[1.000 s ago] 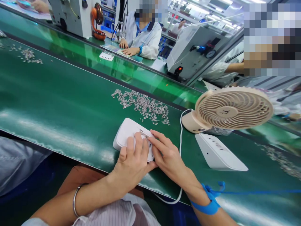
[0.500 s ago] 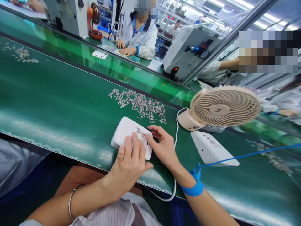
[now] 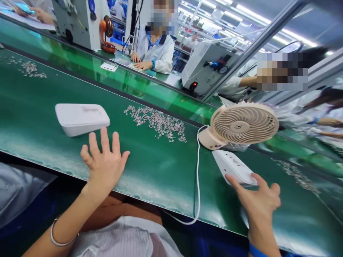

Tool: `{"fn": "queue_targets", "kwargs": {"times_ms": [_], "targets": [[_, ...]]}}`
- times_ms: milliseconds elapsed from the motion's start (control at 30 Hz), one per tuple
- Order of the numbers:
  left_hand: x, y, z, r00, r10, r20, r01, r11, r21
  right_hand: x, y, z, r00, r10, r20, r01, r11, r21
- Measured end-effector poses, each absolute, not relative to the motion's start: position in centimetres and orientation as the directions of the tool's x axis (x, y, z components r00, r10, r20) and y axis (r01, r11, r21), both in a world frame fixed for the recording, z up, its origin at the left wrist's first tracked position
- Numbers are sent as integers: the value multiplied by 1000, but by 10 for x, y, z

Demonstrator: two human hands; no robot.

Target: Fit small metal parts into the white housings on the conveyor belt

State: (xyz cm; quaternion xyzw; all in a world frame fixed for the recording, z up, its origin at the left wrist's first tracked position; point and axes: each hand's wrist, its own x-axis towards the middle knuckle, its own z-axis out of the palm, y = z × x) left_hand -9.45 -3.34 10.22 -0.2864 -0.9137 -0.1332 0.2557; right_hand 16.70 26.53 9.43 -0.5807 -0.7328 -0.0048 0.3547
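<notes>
Workshop background: strip lights (image 3: 253, 14) are glowing overhead, and a co-worker (image 3: 164, 55) in a white coat is resting both hands beyond the worktop's far edge.
Green worktop (image 3: 152, 167): its smooth, glossy surface is reflecting whitish light along the near edge.
Left housing (image 3: 80, 117): this white plastic wedge with rounded corners is lying toward the worktop's left.
Left hand (image 3: 107, 164): its fingers are fanning wide at the left housing's near side; whether a fingertip is touching, I cannot tell.
Right housing (image 3: 233, 165): another white wedge, small dark slots in its top, is lying beside the fan.
Right hand (image 3: 261, 201): thumb and index finger are straddling its near end; whether they are pinching it, I cannot tell.
Metal pieces (image 3: 158, 121): small, silvery and angular, they are forming a loose heap near the far edge, between the housings.
Beige fan (image 3: 257, 128): curved ribs are spiralling round a hub bearing a dark mark, too small to read.
White cable (image 3: 198, 178): it is curving from beside the fan over the near edge.
</notes>
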Motion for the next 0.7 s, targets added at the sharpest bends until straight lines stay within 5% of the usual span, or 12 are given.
{"fn": "queue_targets", "kwargs": {"times_ms": [133,267,333,400,533,600,700], "targets": [[-90,-31,95,-576,556,598,699,715,8,178,268,97,-21,953,302,757,212,-618],[-89,-31,92,-490,578,652,749,662,-24,167,232,111,44,938,345,618,246,-747],[-84,-30,94,-458,570,682,784,621,7,160,206,113,-84,911,405,497,390,-775],[-75,-28,99,-431,572,698,829,556,56,149,181,111,-344,795,499,359,603,-713],[-55,-25,105,-328,678,658,929,359,93,117,148,121,-761,370,532,85,871,-484],[-51,-25,105,-287,729,622,951,297,89,104,135,142,-853,216,475,-9,904,-427],[-52,-26,101,-306,739,600,947,300,113,99,110,182,-874,128,468,-97,899,-428]]}}
